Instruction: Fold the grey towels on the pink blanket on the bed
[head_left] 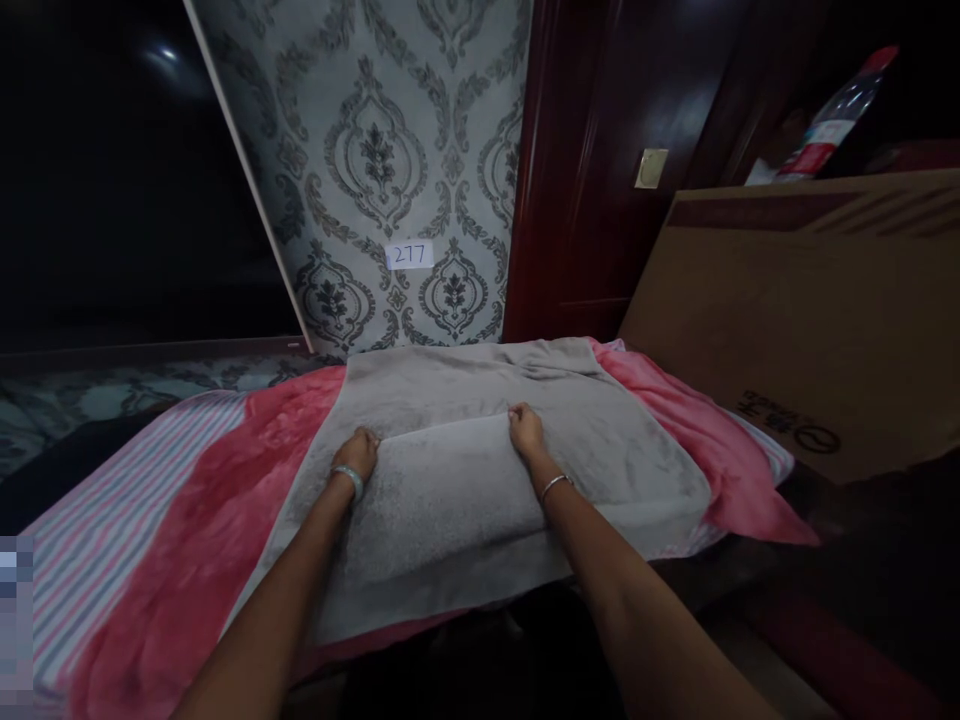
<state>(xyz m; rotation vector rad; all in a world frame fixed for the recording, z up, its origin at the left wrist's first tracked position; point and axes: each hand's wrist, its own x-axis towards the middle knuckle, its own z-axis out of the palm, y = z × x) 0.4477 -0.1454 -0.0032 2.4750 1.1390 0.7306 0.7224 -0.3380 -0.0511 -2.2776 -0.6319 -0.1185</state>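
My left hand [356,453] is closed in a pinch on the far left corner of a small grey towel [450,495]. At its far right corner, my right hand [526,430] pinches the same towel with fingers together. Between the two hands the towel's far edge runs nearly straight, and the rest slopes toward me. Beneath it a larger grey cloth [622,450] lies spread out, slightly wrinkled near its far right part. Both wrists carry a bracelet.
Under the grey cloth lie a pink blanket [217,500] and a striped sheet [112,500]. A big cardboard box [795,310] stands at the right, with a red-capped bottle [832,125] above its edge. A dark screen [135,180] is at the left; patterned wallpaper [375,150] is behind.
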